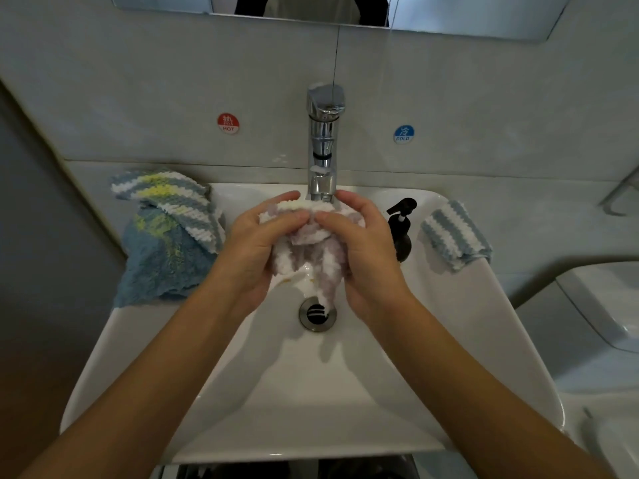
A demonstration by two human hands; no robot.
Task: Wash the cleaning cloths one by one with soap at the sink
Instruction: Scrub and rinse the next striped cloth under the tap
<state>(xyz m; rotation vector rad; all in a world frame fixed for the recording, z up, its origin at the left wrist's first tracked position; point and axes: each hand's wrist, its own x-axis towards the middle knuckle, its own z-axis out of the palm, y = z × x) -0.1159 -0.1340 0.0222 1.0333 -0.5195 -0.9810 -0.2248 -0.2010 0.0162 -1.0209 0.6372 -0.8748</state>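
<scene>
You are gripping the bunched lilac-and-white cloth (311, 233) with your left hand (257, 243) and right hand (366, 247), fingers curled round it, holding it under the tap (323, 143) so runoff is falling into the sink (345, 392).

Left hand (254, 252): centre of the frame, fingers curled round a bunched cloth (311, 243), thumb on top.
Right hand (366, 250): just right of centre, gripping the cloth's other side, fingertips facing the left hand's.
Forearms: bare, rising from the lower corners, converging toward the centre.
</scene>
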